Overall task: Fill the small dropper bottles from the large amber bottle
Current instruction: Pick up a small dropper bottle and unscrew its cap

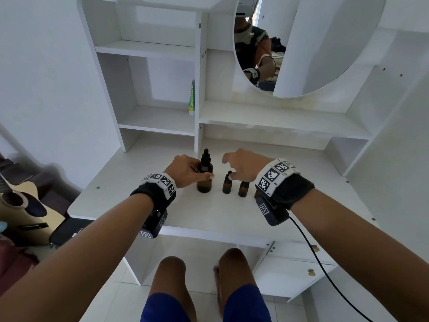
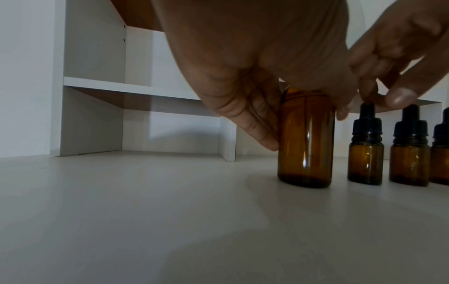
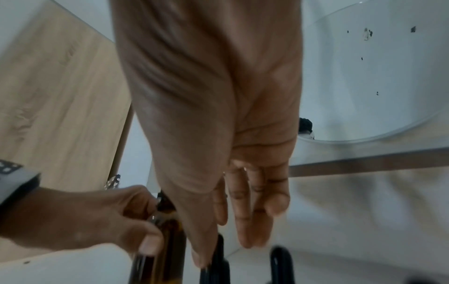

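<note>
Large amber bottle (image 1: 204, 175) upright on the white table (image 1: 130, 182), left hand (image 1: 185, 170) wrapped round its upper body, thumb in front and fingers (image 2: 252, 123) behind, black dropper cap still on. Small dropper bottles (image 2: 365, 151) in a row just to its right, capped and upright. Right hand (image 1: 243, 165) above the nearest small one, grip loosely spread and holding nothing, thumb near that dropper's bulb.

Left hand (image 1: 185, 169) grips large amber bottle (image 1: 205, 174) upright.
</note>
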Demonstrator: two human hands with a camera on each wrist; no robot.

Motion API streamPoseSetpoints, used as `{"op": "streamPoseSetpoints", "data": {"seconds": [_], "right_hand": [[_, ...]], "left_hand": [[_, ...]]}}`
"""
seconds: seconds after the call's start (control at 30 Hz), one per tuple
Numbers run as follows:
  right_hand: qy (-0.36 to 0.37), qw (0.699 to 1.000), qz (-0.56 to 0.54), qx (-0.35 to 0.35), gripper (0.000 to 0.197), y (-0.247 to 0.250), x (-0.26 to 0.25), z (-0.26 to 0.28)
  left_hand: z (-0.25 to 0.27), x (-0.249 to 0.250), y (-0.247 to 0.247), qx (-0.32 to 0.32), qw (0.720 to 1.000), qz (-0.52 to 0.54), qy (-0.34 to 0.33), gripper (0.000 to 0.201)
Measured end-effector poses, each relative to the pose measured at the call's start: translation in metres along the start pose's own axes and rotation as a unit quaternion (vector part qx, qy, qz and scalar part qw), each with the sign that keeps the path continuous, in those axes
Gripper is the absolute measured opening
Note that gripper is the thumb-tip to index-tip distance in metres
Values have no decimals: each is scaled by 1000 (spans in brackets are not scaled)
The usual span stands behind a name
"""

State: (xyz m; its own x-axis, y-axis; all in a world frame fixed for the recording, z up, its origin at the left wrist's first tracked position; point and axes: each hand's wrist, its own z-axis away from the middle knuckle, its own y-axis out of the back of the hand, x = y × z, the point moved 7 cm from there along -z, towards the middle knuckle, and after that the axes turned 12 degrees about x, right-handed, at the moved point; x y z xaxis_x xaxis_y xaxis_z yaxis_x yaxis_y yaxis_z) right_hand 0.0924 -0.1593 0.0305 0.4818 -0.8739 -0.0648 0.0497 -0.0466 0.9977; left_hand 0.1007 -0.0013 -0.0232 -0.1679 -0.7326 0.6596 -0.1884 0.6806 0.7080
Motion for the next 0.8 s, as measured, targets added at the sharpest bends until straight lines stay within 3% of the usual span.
{"op": "streamPoseSetpoints", "data": {"seconds": [0.2,0.43,0.8], "right_hand": [[1,1000,24,9,31,-7,-2,4],[5,999,36,4,28,-8,-5,7],[103,993,47,15,22,-18,-52,34]], "left_hand": [[0,1,0,-1,1000,1,1,47],[1,2,1,-3,1000,3,3,49],[3,5,3,6,1000,7,-9,41]]}}
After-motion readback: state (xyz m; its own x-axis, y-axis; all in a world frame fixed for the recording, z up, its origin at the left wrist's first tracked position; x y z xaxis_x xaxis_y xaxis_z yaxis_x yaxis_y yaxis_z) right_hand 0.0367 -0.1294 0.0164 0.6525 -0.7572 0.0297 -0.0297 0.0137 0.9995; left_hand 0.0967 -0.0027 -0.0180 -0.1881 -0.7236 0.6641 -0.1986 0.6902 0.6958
